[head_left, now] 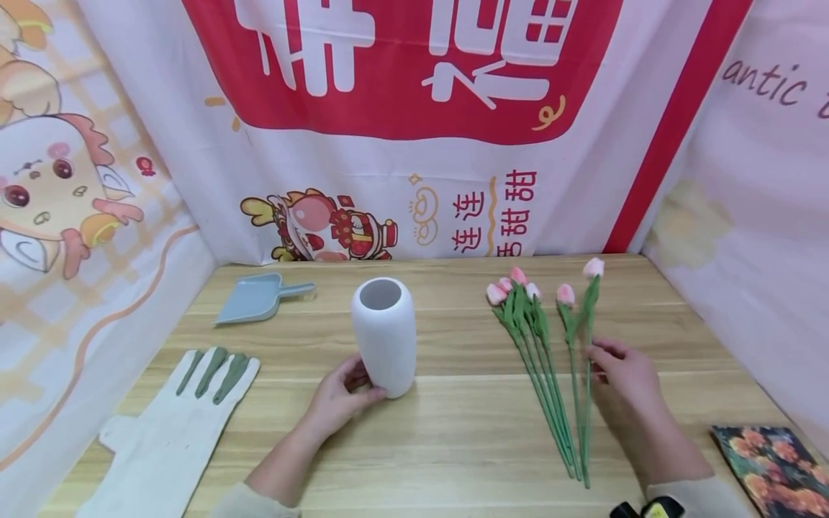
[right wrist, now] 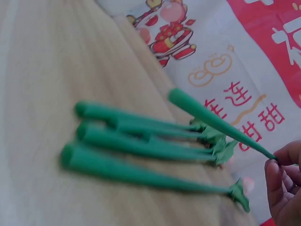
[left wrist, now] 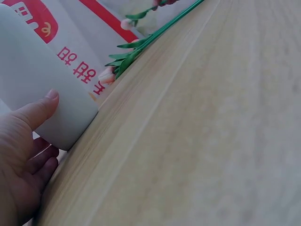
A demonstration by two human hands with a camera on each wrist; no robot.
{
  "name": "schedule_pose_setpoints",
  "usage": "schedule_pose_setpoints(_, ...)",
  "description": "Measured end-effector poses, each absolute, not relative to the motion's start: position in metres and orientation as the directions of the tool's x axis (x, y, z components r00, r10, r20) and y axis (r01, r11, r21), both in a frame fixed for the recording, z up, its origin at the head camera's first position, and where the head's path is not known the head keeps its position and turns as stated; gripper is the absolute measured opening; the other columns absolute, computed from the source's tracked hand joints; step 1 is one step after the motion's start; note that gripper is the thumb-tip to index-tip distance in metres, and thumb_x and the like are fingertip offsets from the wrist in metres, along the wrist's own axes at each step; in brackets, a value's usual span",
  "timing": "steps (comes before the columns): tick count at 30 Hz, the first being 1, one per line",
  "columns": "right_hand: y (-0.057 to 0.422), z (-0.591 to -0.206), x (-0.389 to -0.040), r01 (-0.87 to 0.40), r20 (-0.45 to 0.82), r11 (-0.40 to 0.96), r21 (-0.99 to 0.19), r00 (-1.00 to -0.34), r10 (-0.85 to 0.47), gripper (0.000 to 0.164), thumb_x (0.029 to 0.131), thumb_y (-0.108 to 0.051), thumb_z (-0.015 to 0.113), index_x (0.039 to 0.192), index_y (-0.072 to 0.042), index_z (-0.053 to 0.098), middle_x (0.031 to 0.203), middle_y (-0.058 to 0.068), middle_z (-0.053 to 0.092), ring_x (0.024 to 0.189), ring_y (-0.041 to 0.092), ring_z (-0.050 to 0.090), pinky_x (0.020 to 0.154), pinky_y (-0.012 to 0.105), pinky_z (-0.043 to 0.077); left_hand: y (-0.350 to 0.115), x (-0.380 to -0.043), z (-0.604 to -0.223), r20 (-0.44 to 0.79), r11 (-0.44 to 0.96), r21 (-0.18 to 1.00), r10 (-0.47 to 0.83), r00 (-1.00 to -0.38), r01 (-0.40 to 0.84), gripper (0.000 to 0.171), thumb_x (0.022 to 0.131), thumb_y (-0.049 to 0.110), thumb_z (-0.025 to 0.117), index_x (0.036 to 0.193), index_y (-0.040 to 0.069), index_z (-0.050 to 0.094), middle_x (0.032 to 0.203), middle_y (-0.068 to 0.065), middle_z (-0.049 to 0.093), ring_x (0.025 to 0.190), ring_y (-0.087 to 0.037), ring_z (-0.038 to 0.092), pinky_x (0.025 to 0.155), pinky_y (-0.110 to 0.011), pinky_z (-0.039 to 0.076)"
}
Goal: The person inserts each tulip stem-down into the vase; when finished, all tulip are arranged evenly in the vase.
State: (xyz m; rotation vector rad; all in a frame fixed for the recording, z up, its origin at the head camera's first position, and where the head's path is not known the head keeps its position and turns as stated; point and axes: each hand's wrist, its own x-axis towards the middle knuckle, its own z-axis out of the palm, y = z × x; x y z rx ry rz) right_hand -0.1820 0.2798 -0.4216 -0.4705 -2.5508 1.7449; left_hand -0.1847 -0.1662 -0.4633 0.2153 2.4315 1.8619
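Observation:
A white vase [head_left: 392,338] stands upright on the wooden table, its round mouth facing up. My left hand [head_left: 340,399] grips it low down, with the thumb on the near side of the vase wall [left wrist: 56,80] and the fingers curled at its base. On the right, my right hand [head_left: 624,370] pinches the green stem of an artificial tulip [head_left: 590,302] with a pale pink head. The right wrist view shows that stem [right wrist: 211,117] raised above the others, between thumb and fingertips. Beside it lies a single pink tulip [head_left: 570,324], then a bunch of several tulips [head_left: 531,338].
A blue-grey dustpan [head_left: 255,297] lies at the back left. Nearer on the left is a white glove-shaped piece [head_left: 171,424] with grey-green finger parts. A picture of orange flowers [head_left: 773,464] lies at the front right. Printed cloth [head_left: 162,144] hangs around the table's back and sides.

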Motion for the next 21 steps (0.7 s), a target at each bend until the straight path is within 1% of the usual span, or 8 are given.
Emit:
schedule_pose_setpoints(2,0.275,-0.413,-0.184,0.192,-0.136,0.223,-0.956,-0.96,0.245,0.037,0.097,-0.024,0.062,0.128,-0.003,0.059,0.083,-0.015,0.065,0.074,-0.001,0.062,0.067,0.016,0.057,-0.166,-0.185,-0.463,0.03,0.25,0.966,0.152,-0.988,0.068,0.067,0.075,0.015,0.085,0.135,0.008,0.056,0.126,-0.015,0.065,0.118,-0.028,0.062,0.105,-0.04,0.049)
schedule_pose_setpoints(4,0.268,-0.404,-0.188,0.15,-0.127,0.078,-0.986,-0.962,0.24,0.022,0.096,-0.02,0.064,0.117,-0.013,0.063,0.082,-0.015,0.065,0.074,0.001,0.063,0.067,0.016,0.057,-0.166,-0.185,-0.463,0.027,0.244,0.968,0.151,-0.988,0.063,0.067,0.074,0.014,0.085,0.134,0.008,0.056,0.126,-0.015,0.065,0.118,-0.028,0.062,0.105,-0.039,0.05)
schedule_pose_setpoints(6,0.257,-0.394,-0.191,0.116,-0.124,-0.047,-0.992,-0.964,0.236,0.013,0.094,-0.017,0.066,0.105,-0.022,0.062,0.079,-0.015,0.065,0.073,0.002,0.063,0.065,0.016,0.057,-0.167,-0.184,-0.463,0.028,0.242,0.968,0.145,-0.989,0.063,0.066,0.074,0.014,0.085,0.134,0.008,0.057,0.126,-0.016,0.065,0.118,-0.028,0.062,0.104,-0.039,0.05)
schedule_pose_setpoints(7,0.251,-0.388,-0.192,0.103,-0.122,-0.092,-0.99,-0.964,0.236,0.012,0.094,-0.016,0.066,0.102,-0.023,0.061,0.078,-0.014,0.065,0.071,0.002,0.063,0.064,0.015,0.056,-0.167,-0.184,-0.463,0.029,0.242,0.968,0.143,-0.989,0.064,0.066,0.074,0.014,0.085,0.134,0.008,0.057,0.126,-0.016,0.065,0.118,-0.028,0.062,0.104,-0.039,0.05)
schedule_pose_setpoints(10,0.231,-0.373,-0.195,0.075,-0.127,-0.214,-0.974,-0.962,0.243,0.016,0.094,-0.014,0.066,0.105,-0.02,0.057,0.076,-0.012,0.066,0.068,0.003,0.064,0.063,0.015,0.057,-0.168,-0.183,-0.463,0.03,0.244,0.968,0.139,-0.99,0.063,0.066,0.074,0.015,0.085,0.134,0.008,0.057,0.126,-0.015,0.066,0.118,-0.028,0.062,0.105,-0.04,0.05)
schedule_pose_setpoints(14,0.205,-0.358,-0.201,0.031,-0.106,-0.275,-0.961,-0.959,0.262,0.019,0.095,-0.011,0.063,0.11,-0.015,0.053,0.075,-0.012,0.068,0.066,0.003,0.066,0.062,0.016,0.057,-0.168,-0.183,-0.464,0.031,0.246,0.967,0.133,-0.991,0.063,0.067,0.074,0.015,0.086,0.134,0.008,0.057,0.125,-0.014,0.066,0.117,-0.027,0.062,0.105,-0.04,0.049)
schedule_pose_setpoints(17,0.189,-0.35,-0.205,-0.009,-0.084,-0.331,-0.944,-0.961,0.264,0.017,0.096,-0.007,0.06,0.108,-0.014,0.049,0.073,-0.01,0.069,0.063,0.003,0.066,0.057,0.015,0.055,-0.167,-0.183,-0.464,0.037,0.243,0.968,0.133,-0.99,0.069,0.066,0.074,0.014,0.086,0.134,0.008,0.057,0.125,-0.014,0.066,0.117,-0.027,0.062,0.105,-0.04,0.049)
schedule_pose_setpoints(21,0.172,-0.338,-0.21,-0.054,-0.063,-0.421,-0.905,-0.964,0.259,0.016,0.097,-0.006,0.057,0.106,-0.014,0.046,0.07,-0.007,0.069,0.06,0.003,0.066,0.054,0.013,0.054,-0.167,-0.184,-0.464,0.042,0.241,0.968,0.137,-0.99,0.075,0.065,0.074,0.013,0.085,0.133,0.008,0.057,0.124,-0.014,0.067,0.116,-0.027,0.063,0.104,-0.039,0.05)
